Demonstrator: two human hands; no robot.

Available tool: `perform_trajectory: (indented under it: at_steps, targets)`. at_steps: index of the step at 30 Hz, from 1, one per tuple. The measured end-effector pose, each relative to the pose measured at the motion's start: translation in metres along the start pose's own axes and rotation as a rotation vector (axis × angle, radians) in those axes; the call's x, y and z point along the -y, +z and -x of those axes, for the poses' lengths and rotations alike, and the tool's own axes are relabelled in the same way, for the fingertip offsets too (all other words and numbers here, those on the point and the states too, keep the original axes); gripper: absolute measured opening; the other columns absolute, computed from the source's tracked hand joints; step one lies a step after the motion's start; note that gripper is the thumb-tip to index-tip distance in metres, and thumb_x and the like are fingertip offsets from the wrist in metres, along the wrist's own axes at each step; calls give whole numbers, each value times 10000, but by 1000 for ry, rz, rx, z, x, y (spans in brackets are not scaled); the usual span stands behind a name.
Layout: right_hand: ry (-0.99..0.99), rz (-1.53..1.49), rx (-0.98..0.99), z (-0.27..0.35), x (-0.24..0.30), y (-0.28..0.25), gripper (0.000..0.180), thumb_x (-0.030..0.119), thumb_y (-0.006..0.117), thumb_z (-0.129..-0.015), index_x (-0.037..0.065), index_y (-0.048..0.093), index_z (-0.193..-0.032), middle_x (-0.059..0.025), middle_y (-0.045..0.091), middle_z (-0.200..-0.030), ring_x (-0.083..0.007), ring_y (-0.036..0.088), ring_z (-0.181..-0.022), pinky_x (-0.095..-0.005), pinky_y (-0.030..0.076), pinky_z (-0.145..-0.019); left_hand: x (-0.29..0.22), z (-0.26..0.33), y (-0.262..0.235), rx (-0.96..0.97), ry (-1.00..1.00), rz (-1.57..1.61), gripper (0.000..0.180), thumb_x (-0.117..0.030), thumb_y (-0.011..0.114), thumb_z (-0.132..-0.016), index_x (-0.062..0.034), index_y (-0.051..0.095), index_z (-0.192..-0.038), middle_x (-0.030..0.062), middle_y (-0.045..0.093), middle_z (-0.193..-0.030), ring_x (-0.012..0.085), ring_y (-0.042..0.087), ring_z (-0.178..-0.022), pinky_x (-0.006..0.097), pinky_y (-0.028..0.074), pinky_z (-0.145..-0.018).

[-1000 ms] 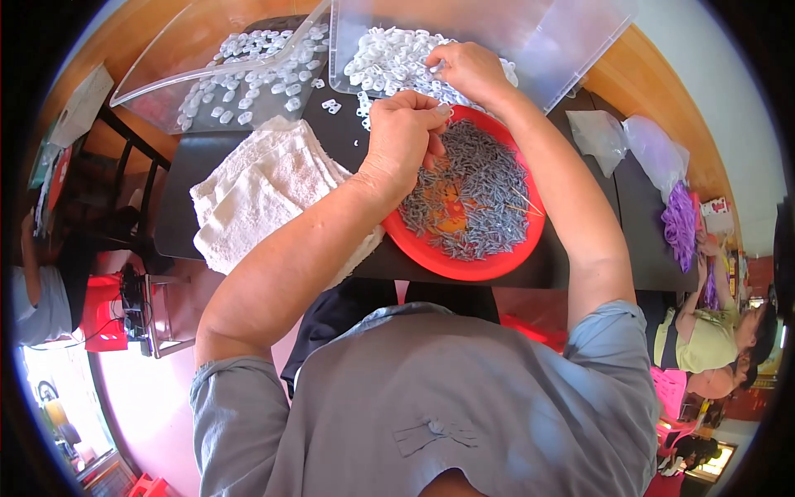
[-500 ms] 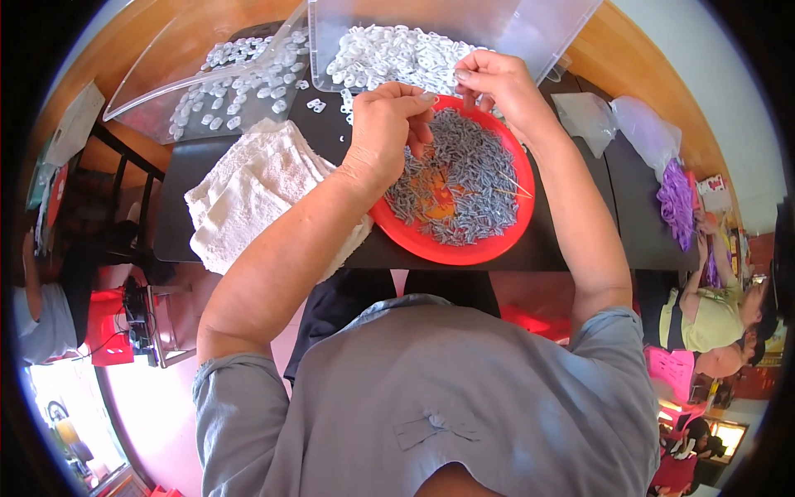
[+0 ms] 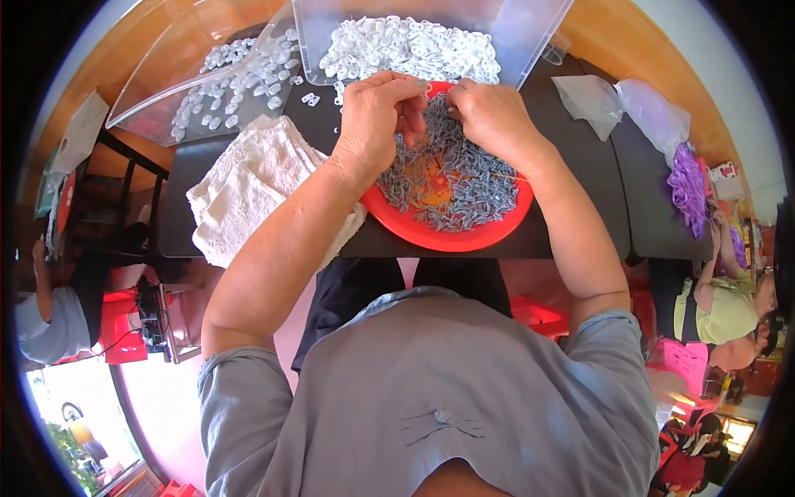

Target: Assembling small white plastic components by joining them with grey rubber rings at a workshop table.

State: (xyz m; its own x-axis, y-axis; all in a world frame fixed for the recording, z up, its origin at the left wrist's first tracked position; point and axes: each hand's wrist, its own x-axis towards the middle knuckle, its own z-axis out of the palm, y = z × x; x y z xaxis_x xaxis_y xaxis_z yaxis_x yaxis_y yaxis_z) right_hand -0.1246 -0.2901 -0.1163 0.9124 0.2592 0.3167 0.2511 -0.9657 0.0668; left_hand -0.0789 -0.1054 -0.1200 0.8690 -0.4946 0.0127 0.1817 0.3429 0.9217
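Observation:
My left hand (image 3: 383, 118) is over the left rim of a red plastic basin (image 3: 439, 242), thumb and forefinger pinched on a small white plastic piece (image 3: 428, 88). Close by on the right, my right hand (image 3: 494, 114) hovers above the basin's far side, its fingers pressed together. What they hold, if anything, is too small to make out. Many small grey screw-like pieces (image 3: 476, 186) fill the basin, and its orange-red bottom shows in the middle. Beyond my hands, a clear plastic bin (image 3: 530, 41) contains a heap of white plastic pieces (image 3: 410, 51).
A white towel (image 3: 248, 186) lies on the dark table (image 3: 584, 170) by my left forearm. At the far left, a clear container (image 3: 141, 103) holds scattered white pieces. Plastic bags (image 3: 654, 112) and purple strips (image 3: 687, 186) lie right. Another person (image 3: 725, 306) sits at the right.
My right hand has come left and nearer, from beside the bin's heap to close by my left hand. My left hand keeps its pinch. The whole view has shifted slightly.

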Motion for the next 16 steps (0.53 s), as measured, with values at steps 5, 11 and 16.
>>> perform_trajectory:
  at_steps: [5,11,16]
  targets:
    - [130,-551,-57,0,-10,-5,97,140,646,-843,44,658,-856,-37,648,-762,-197,617,-647,-318,449,-562,1,0,-1,13,-6,-44,157,-112,587,-866,41,616,-841,90,599,-722,162,551,-556,279,411,-462]
    - [400,-1361,10,2,-8,-24,142,136,665,-840,22,685,-923,-18,646,-735,-86,587,-615,-203,403,-532,0,2,4,7,10,-51,154,-108,589,-863,41,621,-843,87,599,-724,158,549,-555,274,407,-460]
    - [457,-1482,13,4,-6,-30,189,171,686,-840,13,685,-943,-50,667,-762,-103,609,-619,-206,405,-529,-1,4,5,16,21,-75,156,-114,603,-855,39,631,-875,89,604,-735,161,554,-557,272,403,-453]
